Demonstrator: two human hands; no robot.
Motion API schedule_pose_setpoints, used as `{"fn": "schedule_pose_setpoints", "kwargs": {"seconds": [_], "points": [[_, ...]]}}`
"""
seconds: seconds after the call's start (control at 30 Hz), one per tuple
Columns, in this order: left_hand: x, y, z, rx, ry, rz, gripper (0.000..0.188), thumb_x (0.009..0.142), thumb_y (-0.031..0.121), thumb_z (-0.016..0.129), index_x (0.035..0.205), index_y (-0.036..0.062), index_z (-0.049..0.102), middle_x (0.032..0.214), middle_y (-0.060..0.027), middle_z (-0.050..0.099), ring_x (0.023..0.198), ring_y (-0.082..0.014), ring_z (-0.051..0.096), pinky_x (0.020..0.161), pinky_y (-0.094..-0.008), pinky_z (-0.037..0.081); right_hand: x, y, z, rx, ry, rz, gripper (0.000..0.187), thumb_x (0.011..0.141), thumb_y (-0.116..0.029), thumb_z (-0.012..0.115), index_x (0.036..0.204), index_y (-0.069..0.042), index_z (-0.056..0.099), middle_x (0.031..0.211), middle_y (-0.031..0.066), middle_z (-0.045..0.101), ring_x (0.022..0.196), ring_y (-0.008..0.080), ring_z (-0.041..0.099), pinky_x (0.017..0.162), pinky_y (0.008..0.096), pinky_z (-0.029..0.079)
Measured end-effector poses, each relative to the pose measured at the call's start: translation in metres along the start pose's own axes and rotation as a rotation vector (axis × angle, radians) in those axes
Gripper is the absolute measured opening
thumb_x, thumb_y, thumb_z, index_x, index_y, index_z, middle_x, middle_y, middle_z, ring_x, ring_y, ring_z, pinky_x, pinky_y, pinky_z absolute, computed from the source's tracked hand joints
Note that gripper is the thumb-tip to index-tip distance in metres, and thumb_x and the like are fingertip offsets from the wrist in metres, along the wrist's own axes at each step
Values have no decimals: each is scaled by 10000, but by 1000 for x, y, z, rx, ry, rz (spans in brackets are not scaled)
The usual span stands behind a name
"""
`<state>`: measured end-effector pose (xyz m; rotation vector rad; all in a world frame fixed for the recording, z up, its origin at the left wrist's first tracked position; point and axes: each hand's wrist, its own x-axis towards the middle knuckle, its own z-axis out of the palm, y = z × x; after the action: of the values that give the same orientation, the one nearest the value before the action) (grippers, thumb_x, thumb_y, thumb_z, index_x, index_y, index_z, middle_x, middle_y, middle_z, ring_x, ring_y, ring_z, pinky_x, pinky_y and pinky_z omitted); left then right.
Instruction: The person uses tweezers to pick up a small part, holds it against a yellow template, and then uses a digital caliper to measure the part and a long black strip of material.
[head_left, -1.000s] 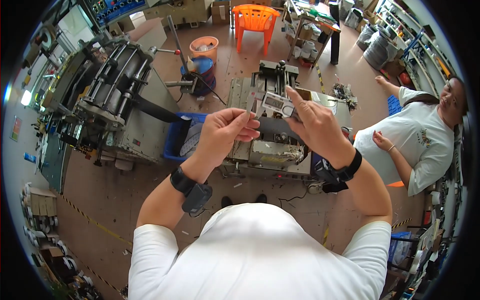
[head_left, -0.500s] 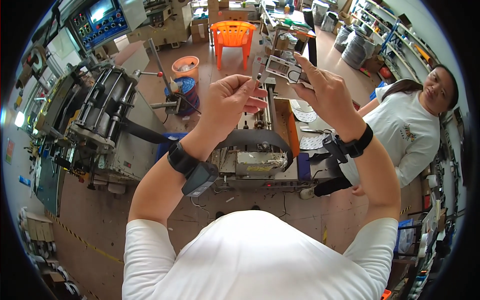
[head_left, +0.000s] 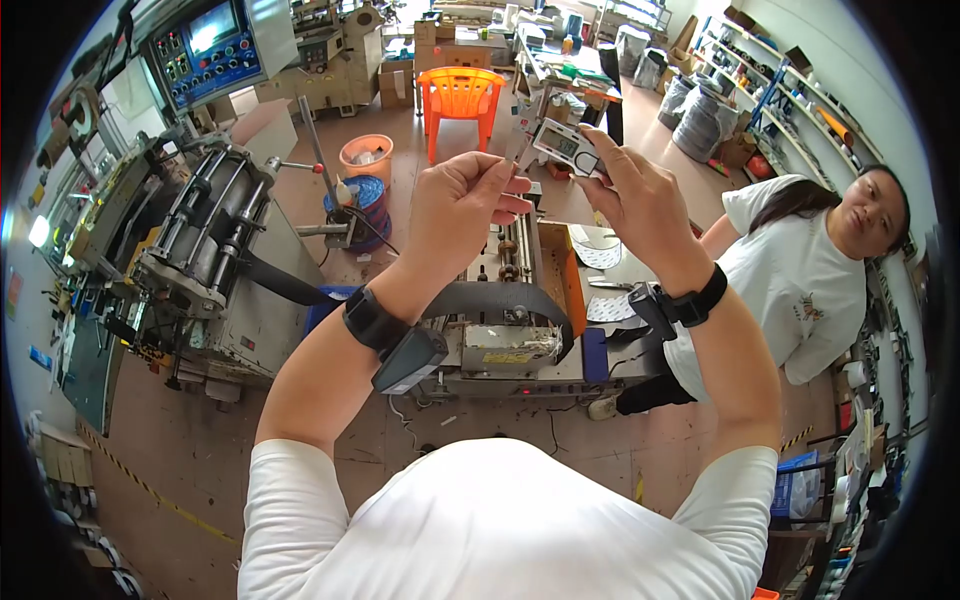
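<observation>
Both forearms rise from the lower edge, elbows bent, each with a black wrist strap. The right hand (head_left: 640,195), at about one o'clock from the picture's centre, pinches a digital caliper (head_left: 562,144) between thumb and fingers, its display facing the wearer. The left hand (head_left: 462,205), at twelve o'clock, is curled with fingertips pressed together just beside the caliper's lower end; whether they touch it cannot be told. Below stands a grey machine (head_left: 505,330); a person in a white shirt (head_left: 800,290) sits at three o'clock.
</observation>
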<state>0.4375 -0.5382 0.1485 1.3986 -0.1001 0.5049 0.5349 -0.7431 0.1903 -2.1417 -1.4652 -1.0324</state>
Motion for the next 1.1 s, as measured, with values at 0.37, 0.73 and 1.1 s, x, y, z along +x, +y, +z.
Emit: {"fn": "schedule_pose_setpoints", "kwargs": {"seconds": [0.37, 0.73, 1.1], "points": [[19, 25, -2, 17, 28, 60, 211, 1007, 151, 564, 986, -35, 659, 891, -99, 726, 772, -159, 727, 650, -240, 568, 29, 7, -3, 1, 61, 4, 555, 880, -226, 731, 1391, -138, 533, 904, 141, 678, 739, 271, 688, 640, 367, 550], [30, 27, -8, 89, 60, 197, 226, 1006, 153, 568, 1008, -51, 666, 906, -105, 731, 759, -153, 723, 655, -236, 570, 50, 9, -6, -81, 105, -83, 541, 886, -259, 718, 1386, -158, 536, 857, 112, 652, 689, 275, 648, 608, 370, 525], [41, 35, -7, 78, 59, 248, 241, 1003, 166, 577, 1019, -53, 676, 909, -103, 736, 774, -134, 721, 651, -224, 565, 62, 15, -14, -139, 122, -113, 565, 879, -278, 721, 1396, -161, 525, 808, 99, 628, 659, 259, 629, 598, 362, 514]]}}
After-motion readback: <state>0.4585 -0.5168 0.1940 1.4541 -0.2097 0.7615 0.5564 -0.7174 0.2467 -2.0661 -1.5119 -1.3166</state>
